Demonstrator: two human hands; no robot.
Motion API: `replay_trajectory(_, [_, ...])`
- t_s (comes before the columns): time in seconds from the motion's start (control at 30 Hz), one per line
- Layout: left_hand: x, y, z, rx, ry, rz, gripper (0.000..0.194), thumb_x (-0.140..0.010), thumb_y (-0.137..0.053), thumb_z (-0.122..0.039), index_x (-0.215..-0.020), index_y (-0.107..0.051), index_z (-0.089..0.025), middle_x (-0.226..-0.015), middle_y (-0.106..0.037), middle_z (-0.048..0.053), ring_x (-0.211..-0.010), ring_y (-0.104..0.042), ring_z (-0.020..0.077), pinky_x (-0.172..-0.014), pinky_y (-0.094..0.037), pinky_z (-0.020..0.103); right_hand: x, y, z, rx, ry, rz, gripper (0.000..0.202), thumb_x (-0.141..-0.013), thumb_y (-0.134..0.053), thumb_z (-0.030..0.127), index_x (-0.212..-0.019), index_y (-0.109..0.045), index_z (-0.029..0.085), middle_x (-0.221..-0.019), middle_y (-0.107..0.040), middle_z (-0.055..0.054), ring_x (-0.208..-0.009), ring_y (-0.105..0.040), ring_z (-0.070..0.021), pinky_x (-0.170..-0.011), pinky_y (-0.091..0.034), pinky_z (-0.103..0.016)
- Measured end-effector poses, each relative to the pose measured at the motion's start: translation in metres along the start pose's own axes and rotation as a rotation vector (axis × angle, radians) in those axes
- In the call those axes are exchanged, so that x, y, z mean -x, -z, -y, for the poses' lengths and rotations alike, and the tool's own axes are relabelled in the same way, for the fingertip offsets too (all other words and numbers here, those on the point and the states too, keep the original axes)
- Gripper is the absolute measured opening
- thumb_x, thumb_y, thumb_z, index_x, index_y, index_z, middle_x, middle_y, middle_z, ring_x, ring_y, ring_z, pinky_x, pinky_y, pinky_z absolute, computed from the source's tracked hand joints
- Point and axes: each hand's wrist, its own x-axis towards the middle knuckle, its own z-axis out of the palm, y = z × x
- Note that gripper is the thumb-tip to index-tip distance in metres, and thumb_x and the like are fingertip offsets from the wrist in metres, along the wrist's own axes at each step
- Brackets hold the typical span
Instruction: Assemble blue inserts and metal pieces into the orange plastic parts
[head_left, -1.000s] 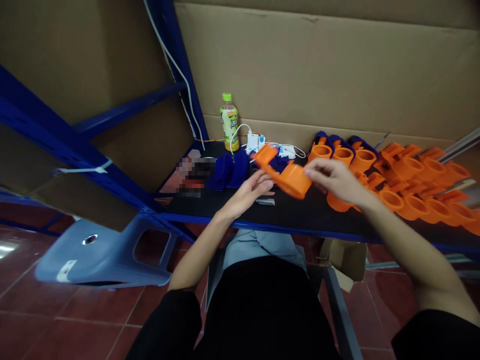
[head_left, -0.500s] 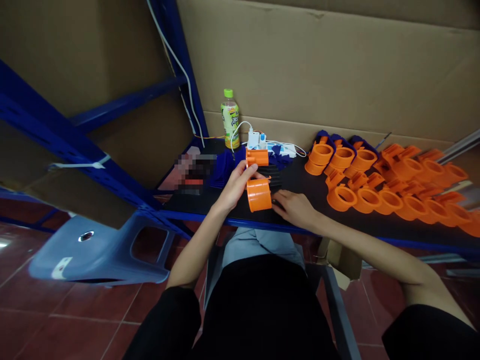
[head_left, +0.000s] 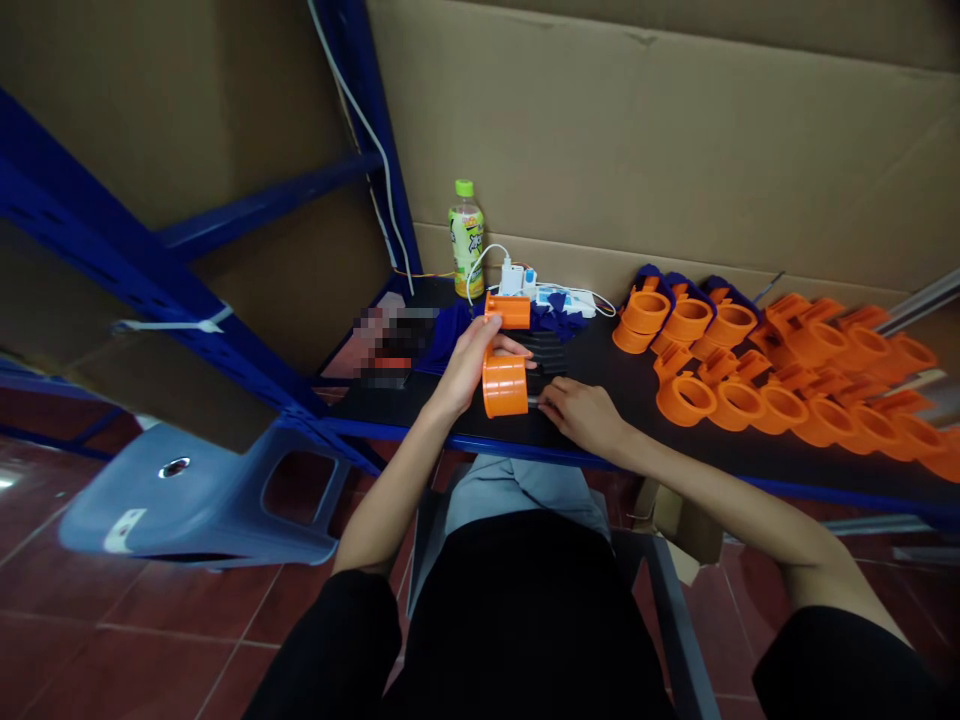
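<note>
My left hand [head_left: 471, 362] is closed round the middle of an orange plastic part [head_left: 506, 388], which has a wide ring at its near end and a smaller block at its far end. The ring's opening faces right. Just beside that opening, my right hand [head_left: 581, 408] pinches a thin dark strip [head_left: 533, 401] whose far end meets the ring; how deep it goes in is hidden. Behind my hands, several black strips [head_left: 546, 350] lie on the dark shelf top [head_left: 600, 372]. Dark blue fabric pieces [head_left: 444, 338] lie left of the orange part.
Rows of similar orange parts [head_left: 741, 402] stand to the right, some with blue fabric [head_left: 679, 284] on them. A drink bottle [head_left: 466, 240] and a white power strip [head_left: 576, 301] with cables stand at the back. A blue shelf post [head_left: 142, 230] and a plastic stool [head_left: 202, 490] are at left.
The orange part has shifted slightly left in my left hand and away from my right fingers. More of the thin strip now shows between the ring and my right hand.
</note>
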Motion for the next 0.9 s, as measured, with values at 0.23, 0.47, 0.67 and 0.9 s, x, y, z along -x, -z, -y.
replay_trajectory(0.23, [-0.002,0.013,-0.011,-0.003,-0.031,-0.061,0.045,-0.089,-0.071,-0.059,-0.106,-0.056,-0.02,-0.08,-0.079,0.004,-0.078,-0.081,0.0264,-0.068,-0.061,0.033,-0.009,0.014,-0.02,-0.309,-0.065,-0.004,0.004,-0.094,-0.073,0.025,-0.092,-0.072,0.021,-0.093,-0.073,-0.001,-0.081,-0.065,-0.0135,-0.066,-0.036,-0.024])
replay_trajectory(0.47, [-0.008,0.015,-0.005,-0.055,-0.026,-0.065,0.044,-0.086,-0.075,-0.052,-0.109,-0.066,-0.015,-0.098,-0.081,0.011,-0.078,-0.081,0.0245,-0.07,-0.063,0.033,-0.043,0.066,-0.052,-0.903,-0.028,-0.118,0.033,-0.082,-0.082,0.05,-0.085,-0.074,0.018,-0.075,-0.067,0.0,-0.067,-0.053,-0.0107,-0.062,-0.041,-0.024])
replay_trajectory(0.67, [-0.008,0.013,-0.002,-0.073,0.037,-0.043,0.039,-0.085,-0.075,-0.049,-0.102,-0.064,-0.016,-0.093,-0.081,0.009,-0.06,-0.075,0.0189,-0.058,-0.059,0.029,-0.063,0.047,-0.062,-1.253,-0.14,-0.205,0.045,-0.071,-0.089,0.053,-0.095,-0.072,0.018,-0.066,-0.058,0.003,-0.054,-0.044,-0.0068,-0.047,-0.028,-0.02])
replay_trajectory(0.9, [-0.009,0.009,0.004,-0.056,0.062,-0.013,0.038,-0.085,-0.076,-0.048,-0.103,-0.057,-0.02,-0.083,-0.079,0.004,-0.06,-0.075,0.0189,-0.06,-0.06,0.03,-0.061,0.019,-0.064,-1.402,-0.178,-0.238,0.049,-0.068,-0.092,0.054,-0.093,-0.07,0.019,-0.068,-0.058,0.004,-0.055,-0.045,-0.0059,-0.044,-0.027,-0.018])
